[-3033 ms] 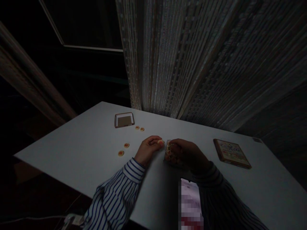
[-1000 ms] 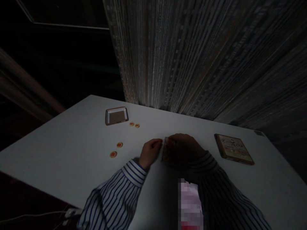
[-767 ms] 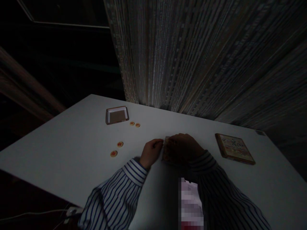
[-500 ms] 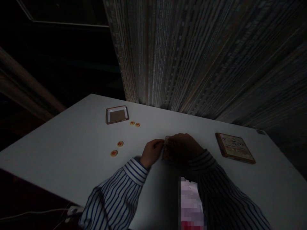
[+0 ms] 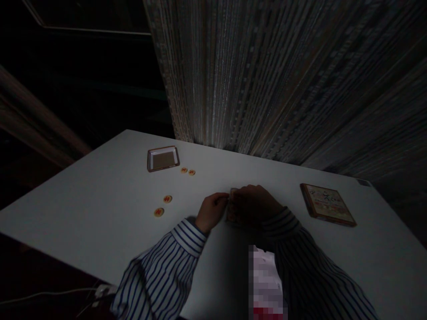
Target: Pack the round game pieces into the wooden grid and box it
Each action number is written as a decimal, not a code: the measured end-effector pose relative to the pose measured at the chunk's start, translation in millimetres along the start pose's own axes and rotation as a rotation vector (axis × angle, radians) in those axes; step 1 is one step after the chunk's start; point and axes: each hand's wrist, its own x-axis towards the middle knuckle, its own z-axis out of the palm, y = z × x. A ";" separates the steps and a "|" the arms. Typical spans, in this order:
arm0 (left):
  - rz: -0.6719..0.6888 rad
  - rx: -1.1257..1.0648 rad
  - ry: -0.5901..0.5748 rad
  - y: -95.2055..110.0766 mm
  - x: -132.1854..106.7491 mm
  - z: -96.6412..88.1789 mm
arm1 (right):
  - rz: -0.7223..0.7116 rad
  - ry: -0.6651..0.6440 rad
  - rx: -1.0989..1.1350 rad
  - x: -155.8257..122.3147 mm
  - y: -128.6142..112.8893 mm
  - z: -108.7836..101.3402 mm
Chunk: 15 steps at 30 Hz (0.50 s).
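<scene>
Between my hands, on the table, lies what looks like a small clear bag of Chinese chess pieces (image 5: 230,217), dim and mostly covered. My left hand (image 5: 211,211) is closed, its thumb and forefinger pinching the bag's left edge. Over the top and right side of it lies my right hand (image 5: 256,202), fingers curled onto the bag; its fingertips are in shadow. To the left, two round chess pieces with red marks, one being this Chinese chess piece (image 5: 159,212), lie apart from each other. Farther back, a pair including this chess piece (image 5: 191,172) sits side by side.
An open, shallow box tray (image 5: 163,169) stands at the back left of the white table (image 5: 83,200). At the right lies a flat box lid (image 5: 328,205) with a printed top. A string curtain (image 5: 233,89) hangs along the far edge. Cables (image 5: 50,293) run below the left front edge.
Almost nothing differs. Both hands keep their places on the bag, and the view has shifted very slightly.
</scene>
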 end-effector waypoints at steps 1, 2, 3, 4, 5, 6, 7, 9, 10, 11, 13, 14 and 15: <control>0.005 0.002 0.001 -0.2 0.1 -0.1 | -0.002 0.003 -0.003 0.2 0.3 1.2; 0.010 0.006 0.000 -0.4 0.3 -0.1 | -0.002 0.003 -0.006 0.5 0.6 2.2; 0.014 0.011 -0.002 -0.5 0.5 -0.1 | -0.004 0.002 -0.007 0.8 0.7 2.9; 0.018 0.018 -0.005 -0.6 0.7 -0.2 | -0.006 0.000 -0.007 1.0 0.7 3.0; 0.020 0.027 -0.007 -0.4 0.8 -0.2 | -0.008 -0.005 -0.007 1.2 0.6 2.7; 0.022 0.038 -0.011 -0.2 0.9 -0.2 | -0.007 -0.010 -0.010 1.3 0.4 1.8; 0.023 0.047 -0.013 0.2 0.9 -0.2 | -0.005 -0.014 -0.013 1.2 0.1 0.5; 0.018 0.058 -0.017 1.0 0.8 -0.1 | -0.002 -0.026 -0.015 0.9 -0.5 -2.8; 0.015 0.060 -0.018 1.1 0.7 0.0 | -0.002 -0.031 -0.014 0.5 -0.6 -4.4; 0.014 0.061 -0.019 1.0 0.6 0.1 | -0.006 -0.032 -0.013 0.2 -0.7 -5.7; 0.014 0.066 -0.019 0.0 0.5 0.3 | -0.017 -0.024 -0.013 -0.4 -0.4 -7.1; 0.017 0.073 -0.019 -0.7 0.6 0.3 | -0.022 -0.022 -0.013 -0.5 -0.1 -7.0; 0.019 0.080 -0.020 -1.4 0.7 0.4 | -0.024 -0.021 -0.012 -0.4 0.2 -6.4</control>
